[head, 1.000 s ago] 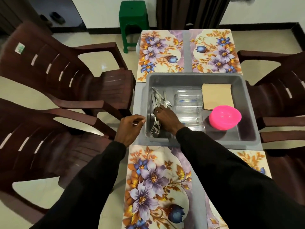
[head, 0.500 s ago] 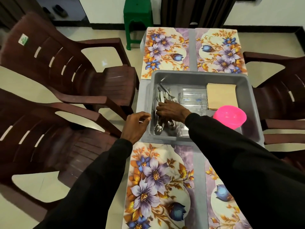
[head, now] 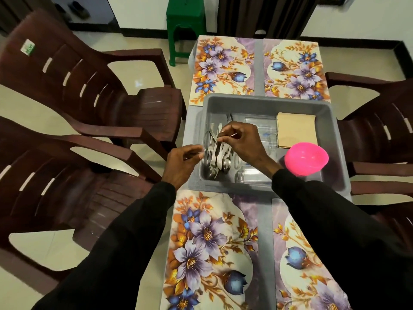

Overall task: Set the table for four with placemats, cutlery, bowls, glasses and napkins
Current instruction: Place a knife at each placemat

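Note:
A grey tub [head: 263, 103] sits mid-table with loose steel cutlery [head: 218, 156] at its left end, clear glasses [head: 252, 175] beside that, tan napkins [head: 296, 130] and a pink bowl [head: 306, 158] on the right. My right hand [head: 242, 142] is raised over the cutlery and pinches a thin steel piece between thumb and fingers. My left hand [head: 182, 164] hovers at the tub's left rim, fingers curled round the handles of cutlery. Floral placemats lie at the far left [head: 221, 68], far right [head: 295, 68], near left [head: 207, 249] and near right [head: 306, 265].
Dark brown plastic chairs stand on the left [head: 89, 86] [head: 55, 175] and on the right [head: 380, 121]. A green stool [head: 185, 21] stands beyond the table's far end. A narrow grey table strip [head: 264, 242] shows between the near placemats.
My right hand has lifted out of the cutlery pile with a piece pinched in its fingers. The left hand stays at the tub's left rim, slightly nearer the cutlery.

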A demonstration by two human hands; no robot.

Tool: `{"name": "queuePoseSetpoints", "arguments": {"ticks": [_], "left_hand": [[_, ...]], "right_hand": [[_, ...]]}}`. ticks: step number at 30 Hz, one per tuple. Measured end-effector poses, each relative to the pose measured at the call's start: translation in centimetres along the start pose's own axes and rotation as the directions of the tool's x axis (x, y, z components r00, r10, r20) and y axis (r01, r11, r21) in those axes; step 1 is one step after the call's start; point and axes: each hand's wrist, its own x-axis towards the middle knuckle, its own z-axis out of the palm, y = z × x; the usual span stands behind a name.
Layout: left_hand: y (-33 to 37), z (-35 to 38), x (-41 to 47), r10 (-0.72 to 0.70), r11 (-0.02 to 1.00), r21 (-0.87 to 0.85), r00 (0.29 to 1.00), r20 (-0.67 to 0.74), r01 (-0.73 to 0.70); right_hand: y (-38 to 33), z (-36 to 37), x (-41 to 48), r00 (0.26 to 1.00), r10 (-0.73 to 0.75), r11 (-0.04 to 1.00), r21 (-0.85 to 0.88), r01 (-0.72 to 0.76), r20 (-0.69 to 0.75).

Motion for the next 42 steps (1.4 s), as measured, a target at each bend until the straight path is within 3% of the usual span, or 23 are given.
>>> {"name": "queuePoseSetpoints", "arguments": {"ticks": [2, 6, 11, 13, 15, 17, 18, 21, 23, 26, 29, 31, 33, 37, 40, 42], "left_hand": [[0.7, 0.7, 0.2, -0.047, 0.988, -0.145, 0.996, 0.074, 0.057], [1.3, 1.7, 0.0, -0.084, 0.953, -0.275, 0.983, 0.160, 0.127], [1.1, 1.3, -0.5, -0.142, 0.912, -0.374, 0.985, 0.100, 0.169], [1.0, 0.6, -0.7, -0.166, 0.896, -0.411, 0.985, 0.039, 0.167], [0.7, -0.4, -0.9, -0.221, 0.862, -0.468, 0.975, 0.000, 0.196], [0.3, -1.4, -1.4, -0.258, 0.832, -0.507, 0.966, 0.005, 0.225], [0.1, -1.8, -1.8, -0.265, 0.833, -0.500, 0.964, 0.016, 0.238], [-0.7, -2.3, -2.8, -0.291, 0.842, -0.454, 0.954, 0.075, 0.293], [-1.2, -2.2, -3.5, -0.318, 0.834, -0.442, 0.942, 0.107, 0.332], [-1.9, -1.9, -4.4, -0.348, 0.825, -0.426, 0.927, 0.136, 0.372], [-2.0, -1.5, -4.9, -0.361, 0.807, -0.439, 0.919, 0.161, 0.394], [-2.0, -1.3, -4.8, -0.379, 0.792, -0.459, 0.914, 0.149, 0.403], [-2.1, -1.0, -4.7, -0.388, 0.780, -0.481, 0.912, 0.131, 0.401], [-1.8, -0.4, -3.9, -0.371, 0.776, -0.502, 0.920, 0.128, 0.383], [-1.1, 0.2, -3.3, -0.349, 0.777, -0.506, 0.925, 0.152, 0.376], [-0.8, 0.6, -3.1, -0.352, 0.785, -0.488, 0.923, 0.158, 0.383]], "right_hand": [[-1.2, 0.0, -0.1, 0.996, 0.085, 0.988, 0.130, -0.085, 0.011], [-2.6, 0.3, 0.1, 0.986, 0.160, 0.942, 0.290, -0.169, 0.054], [-1.6, 1.2, 0.6, 0.976, 0.153, 0.916, 0.348, -0.200, 0.158], [0.3, 1.4, 1.0, 0.980, 0.117, 0.968, 0.202, -0.148, 0.160], [3.2, 1.4, 1.4, 0.977, 0.042, 0.990, -0.144, -0.012, 0.207], [5.9, 1.5, 1.4, 0.940, 0.035, 0.863, -0.485, 0.143, 0.340], [7.0, 1.7, 1.3, 0.911, 0.036, 0.784, -0.577, 0.229, 0.411], [8.1, 2.8, 1.2, 0.812, -0.009, 0.601, -0.646, 0.470, 0.583], [8.2, 3.3, 1.4, 0.778, -0.046, 0.513, -0.654, 0.556, 0.626], [8.3, 3.4, 1.4, 0.760, -0.098, 0.440, -0.657, 0.612, 0.642], [8.2, 3.0, 1.3, 0.754, -0.169, 0.437, -0.638, 0.634, 0.635], [7.8, 2.8, 1.0, 0.800, -0.219, 0.493, -0.644, 0.585, 0.559], [6.5, 2.4, 0.3, 0.877, -0.235, 0.628, -0.623, 0.467, 0.419], [1.4, 1.8, -1.2, 0.992, -0.092, 0.949, -0.292, 0.114, 0.090], [-1.7, 2.4, -1.6, 0.989, 0.145, 0.989, 0.012, -0.146, 0.037], [-2.2, 2.9, -1.6, 0.971, 0.229, 0.971, 0.055, -0.232, 0.065]]}}
